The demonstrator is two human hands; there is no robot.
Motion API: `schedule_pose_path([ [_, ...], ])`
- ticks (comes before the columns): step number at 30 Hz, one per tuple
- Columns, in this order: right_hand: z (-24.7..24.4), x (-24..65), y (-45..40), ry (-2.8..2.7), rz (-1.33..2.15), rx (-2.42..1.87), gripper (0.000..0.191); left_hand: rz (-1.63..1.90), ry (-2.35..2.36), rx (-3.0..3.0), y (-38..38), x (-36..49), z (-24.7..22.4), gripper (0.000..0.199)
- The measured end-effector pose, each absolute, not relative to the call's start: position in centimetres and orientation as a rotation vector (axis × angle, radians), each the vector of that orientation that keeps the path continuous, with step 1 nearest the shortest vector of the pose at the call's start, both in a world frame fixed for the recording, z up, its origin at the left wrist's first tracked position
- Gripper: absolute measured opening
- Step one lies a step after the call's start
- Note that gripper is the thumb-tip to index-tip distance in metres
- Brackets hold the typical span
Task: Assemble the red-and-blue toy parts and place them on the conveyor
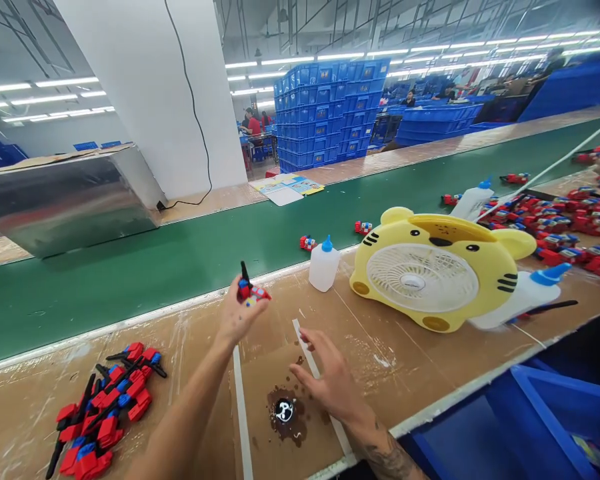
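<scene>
My left hand point(237, 313) is closed on a small red and blue toy point(254, 293) with a black stick-like part pointing up. It holds the toy above the table near the conveyor's edge. My right hand point(327, 373) hovers over the brown table with thumb and fingers apart and nothing between them. Below and left of it lies a small round black and white piece point(284, 411) in a dark wet patch. A pile of red, blue and black toy parts point(110, 400) lies on the table to the left.
A green conveyor point(190, 247) runs behind the table. A white bottle with a blue cap point(324, 265) and a yellow animal-faced fan point(435, 267) stand to the right. Many red toys point(555, 220) lie beyond. Blue crates point(330, 113) are stacked behind; a blue bin point(555, 413) sits lower right.
</scene>
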State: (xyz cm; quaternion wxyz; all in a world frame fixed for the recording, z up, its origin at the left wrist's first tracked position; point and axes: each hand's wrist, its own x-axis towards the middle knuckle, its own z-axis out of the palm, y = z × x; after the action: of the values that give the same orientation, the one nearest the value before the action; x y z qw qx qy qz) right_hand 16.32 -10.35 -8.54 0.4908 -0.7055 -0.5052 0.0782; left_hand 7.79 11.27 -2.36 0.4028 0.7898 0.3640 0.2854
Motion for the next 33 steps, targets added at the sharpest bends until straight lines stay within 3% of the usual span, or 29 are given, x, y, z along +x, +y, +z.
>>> schedule_pose_path([
  [3, -10.7, 17.7, -12.8, -1.150, 0.238, -1.809, 0.037, 0.602, 1.066, 2.173, 17.9, 12.9, -1.5, 0.069],
  [7, -12.6, 18.3, -14.3, -1.013, 0.305, -1.824, 0.027, 0.292, 1.192, 2.284, 24.1, 19.0, -1.5, 0.023],
  [11, -12.9, 18.7, -14.1, -0.842, 0.383, -1.758, 0.022, 0.080, 1.300, 2.333, 28.0, 22.9, -4.1, 0.022],
  [15, -12.7, 18.9, -13.9, -0.822, 0.403, -1.751, 0.015, 0.101, 1.315, 2.375, 29.7, 24.5, -7.0, 0.042],
  [20, -12.6, 18.7, -13.9, -0.825, 0.383, -1.782, 0.016, 0.336, 1.156, 2.412, 28.9, 22.7, -8.9, 0.108],
  [22, -12.8, 18.7, -13.9, -0.796, 0.397, -1.800, 0.019, 0.406, 1.110, 2.405, 28.4, 21.0, -9.5, 0.111],
  [27, -12.9, 18.6, -13.7, -0.785, 0.402, -1.822, 0.023, 0.476, 1.049, 2.402, 26.1, 13.0, -9.9, 0.070],
  [33, -11.7, 17.8, -13.0, -0.862, 0.360, -1.855, 0.027, 0.607, 0.876, 2.476, 18.6, 2.3, -11.1, 0.037],
])
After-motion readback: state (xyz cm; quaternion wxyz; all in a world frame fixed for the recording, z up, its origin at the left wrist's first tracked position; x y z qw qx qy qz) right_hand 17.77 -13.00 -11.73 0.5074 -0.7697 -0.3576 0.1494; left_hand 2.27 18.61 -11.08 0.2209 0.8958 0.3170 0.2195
